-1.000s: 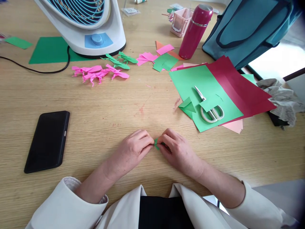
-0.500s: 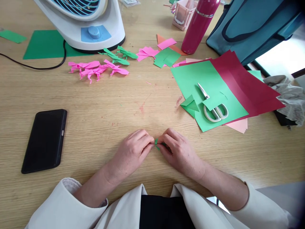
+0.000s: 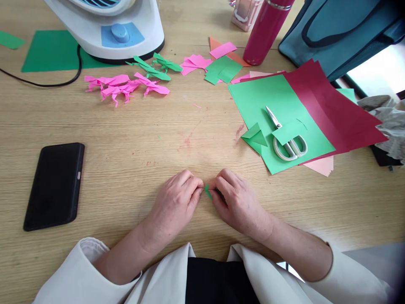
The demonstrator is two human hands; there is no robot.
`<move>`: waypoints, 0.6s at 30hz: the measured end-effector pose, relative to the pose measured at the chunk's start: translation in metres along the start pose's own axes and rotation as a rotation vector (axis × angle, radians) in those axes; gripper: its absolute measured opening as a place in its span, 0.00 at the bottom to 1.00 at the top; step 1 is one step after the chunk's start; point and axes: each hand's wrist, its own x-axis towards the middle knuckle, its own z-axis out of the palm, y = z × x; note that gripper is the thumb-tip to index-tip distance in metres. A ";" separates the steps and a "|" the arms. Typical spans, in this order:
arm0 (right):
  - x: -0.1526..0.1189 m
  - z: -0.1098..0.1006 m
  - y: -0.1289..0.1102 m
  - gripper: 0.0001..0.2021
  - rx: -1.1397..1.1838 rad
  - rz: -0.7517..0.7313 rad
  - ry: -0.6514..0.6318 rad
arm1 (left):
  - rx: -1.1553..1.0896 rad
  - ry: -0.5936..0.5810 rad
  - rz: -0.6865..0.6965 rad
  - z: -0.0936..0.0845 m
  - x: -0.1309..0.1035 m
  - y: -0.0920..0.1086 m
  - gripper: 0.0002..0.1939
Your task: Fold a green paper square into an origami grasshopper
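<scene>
A small folded piece of green paper (image 3: 207, 191) shows between my two hands, mostly hidden by the fingers. My left hand (image 3: 179, 198) pinches its left end between thumb and forefinger. From the other side, my right hand (image 3: 238, 202) grips it with thumb and bent fingers. Both hands rest low over the wooden table, their fingertips nearly touching. Beyond them lie pink folded paper figures (image 3: 122, 88) and green folded paper figures (image 3: 152, 69). To the right, scissors (image 3: 289, 141) lie on a light green sheet (image 3: 256, 95), partly under a green paper scrap.
A black phone (image 3: 54, 185) lies at the left. At the back stand a white fan (image 3: 142, 25), a magenta bottle (image 3: 265, 33) and a teal bag (image 3: 335, 38). Red sheets (image 3: 341, 114) lie under the green one. Paper scraps (image 3: 223, 69) are scattered near the bottle.
The camera view has shifted slightly, so the table items sit a little higher and wider apart. Both hands keep their pinch, with the left fingertips slightly farther from the right.
</scene>
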 end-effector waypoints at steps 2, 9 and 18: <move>0.000 0.000 0.000 0.07 -0.004 0.000 -0.002 | -0.011 -0.001 -0.017 0.000 0.000 0.000 0.07; 0.000 0.001 -0.001 0.07 0.002 0.009 -0.004 | -0.101 -0.004 -0.052 -0.004 0.000 -0.001 0.08; 0.000 0.000 -0.001 0.07 0.013 0.010 -0.018 | -0.088 -0.006 -0.072 -0.003 0.001 0.004 0.07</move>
